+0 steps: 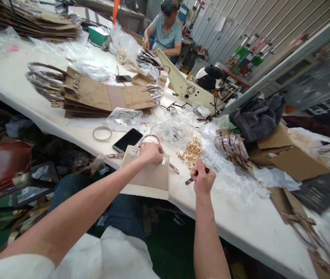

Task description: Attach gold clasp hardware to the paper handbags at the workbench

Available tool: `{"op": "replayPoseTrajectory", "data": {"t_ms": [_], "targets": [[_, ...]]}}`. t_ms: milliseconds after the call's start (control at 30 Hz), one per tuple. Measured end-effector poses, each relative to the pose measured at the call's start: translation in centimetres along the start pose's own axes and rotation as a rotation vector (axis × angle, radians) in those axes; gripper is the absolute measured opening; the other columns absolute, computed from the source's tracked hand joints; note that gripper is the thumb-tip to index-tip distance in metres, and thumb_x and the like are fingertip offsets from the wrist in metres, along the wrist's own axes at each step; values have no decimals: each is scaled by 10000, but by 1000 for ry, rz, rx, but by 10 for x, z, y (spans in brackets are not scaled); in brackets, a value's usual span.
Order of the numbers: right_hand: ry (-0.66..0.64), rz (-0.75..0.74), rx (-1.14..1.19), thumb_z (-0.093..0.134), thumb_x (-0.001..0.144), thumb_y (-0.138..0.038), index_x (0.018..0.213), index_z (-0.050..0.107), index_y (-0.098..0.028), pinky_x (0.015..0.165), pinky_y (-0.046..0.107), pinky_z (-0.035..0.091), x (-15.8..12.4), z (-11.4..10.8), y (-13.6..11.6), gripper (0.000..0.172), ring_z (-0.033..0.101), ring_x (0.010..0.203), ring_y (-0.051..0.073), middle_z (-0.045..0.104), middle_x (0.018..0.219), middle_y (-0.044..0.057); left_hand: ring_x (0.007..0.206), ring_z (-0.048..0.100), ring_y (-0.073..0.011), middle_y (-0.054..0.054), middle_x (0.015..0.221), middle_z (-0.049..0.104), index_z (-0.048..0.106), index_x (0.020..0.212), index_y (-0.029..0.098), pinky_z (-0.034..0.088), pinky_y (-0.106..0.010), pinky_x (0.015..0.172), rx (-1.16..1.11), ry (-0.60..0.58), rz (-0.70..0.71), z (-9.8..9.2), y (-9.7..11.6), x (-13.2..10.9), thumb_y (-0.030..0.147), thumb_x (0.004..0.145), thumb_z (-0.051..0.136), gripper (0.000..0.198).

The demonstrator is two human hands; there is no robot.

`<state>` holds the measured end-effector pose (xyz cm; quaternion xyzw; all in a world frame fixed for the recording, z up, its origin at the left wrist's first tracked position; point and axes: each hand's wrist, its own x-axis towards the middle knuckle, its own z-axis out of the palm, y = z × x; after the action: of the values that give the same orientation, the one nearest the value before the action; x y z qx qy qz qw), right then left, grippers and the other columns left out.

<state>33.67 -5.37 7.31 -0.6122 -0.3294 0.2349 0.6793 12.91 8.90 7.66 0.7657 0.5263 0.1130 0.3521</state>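
Note:
A beige handbag panel (146,176) with a curled handle and narrow straps lies over the table's front edge, in front of my lap. My left hand (152,152) is closed on its top part, beside the handle; the fingertips are partly hidden. Small metal fittings show on the panel's face. To the right, my right hand (202,177) is closed around a dark, stick-like tool (190,180), whose kind I cannot make out. Its fingers are at the near edge of a pile of small gold-coloured metal fittings (193,151).
Behind the panel lie a black phone (128,140) and a metal ring (102,133). A stack of brown bag pieces (95,91) sits farther left. Clear plastic bags (226,176) spread rightward, near a cardboard box (293,155). A cream machine (186,87) and another person (166,35) are beyond.

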Motion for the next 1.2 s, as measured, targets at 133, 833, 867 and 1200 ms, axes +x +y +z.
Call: {"op": "replayPoseTrajectory", "data": {"t_ms": [133,833,867,1200], "targets": [[-56,-19,107,849,916,-518,567,360,-223,349,205,220,1,23,-25,669,251,381,56,309,467,-90,1136,700,-332,-48,1023,829,867,940,308,465,-454,1073,11,-7,-6,0,1,1,194,647,838,316],[-110,-261,-91,643,1062,-631,552,447,-231,426,272,332,-9,133,-14,677,404,414,104,438,478,-36,1156,688,-336,-50,1048,823,873,961,308,430,-467,1129,-31,-38,60,0,-8,3,213,701,828,280],[-98,-267,-113,636,1066,-631,557,459,-231,433,270,341,-11,135,-14,671,413,423,106,445,484,-33,1161,684,-341,-55,1058,821,875,959,308,432,-468,1122,-30,-28,63,2,-8,4,217,701,830,277],[-105,-154,87,715,997,-666,575,373,-241,356,247,282,-4,130,-27,690,322,370,80,343,474,-72,1198,650,-336,-72,1067,817,879,934,292,415,-445,1108,-64,27,49,6,-7,-2,240,742,851,200]]}}
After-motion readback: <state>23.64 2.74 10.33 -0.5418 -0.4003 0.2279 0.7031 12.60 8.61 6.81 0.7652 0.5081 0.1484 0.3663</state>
